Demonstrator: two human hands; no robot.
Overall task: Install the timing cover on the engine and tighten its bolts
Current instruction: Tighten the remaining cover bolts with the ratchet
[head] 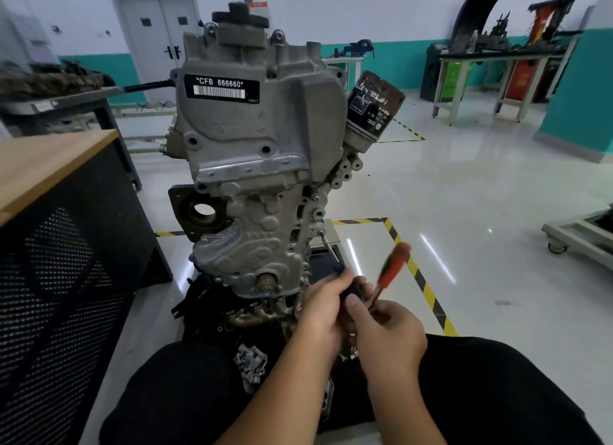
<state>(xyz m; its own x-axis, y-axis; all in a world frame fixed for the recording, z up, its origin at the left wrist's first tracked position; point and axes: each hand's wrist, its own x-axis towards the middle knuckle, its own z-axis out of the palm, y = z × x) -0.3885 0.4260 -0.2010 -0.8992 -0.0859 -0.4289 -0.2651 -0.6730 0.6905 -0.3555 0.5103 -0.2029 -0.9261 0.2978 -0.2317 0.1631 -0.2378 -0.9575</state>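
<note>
The grey engine (252, 139) stands upright in front of me, with the silver timing cover (252, 245) lying against its lower face and the crank end showing at the bottom. A thin extension bar (329, 245) runs from a bolt on the cover's right edge down to my hands. My left hand (323, 307) wraps the black ratchet head at the bar's lower end. My right hand (386, 331) grips the ratchet's red and black handle (391, 268), which is blurred by motion.
A wooden-topped black cabinet (59, 232) stands close on the left. A dark oil filter (374, 106) sticks out at the engine's upper right. My knees in black trousers frame the engine's base. Workbenches and a wheeled frame (577, 235) stand further off on the glossy floor.
</note>
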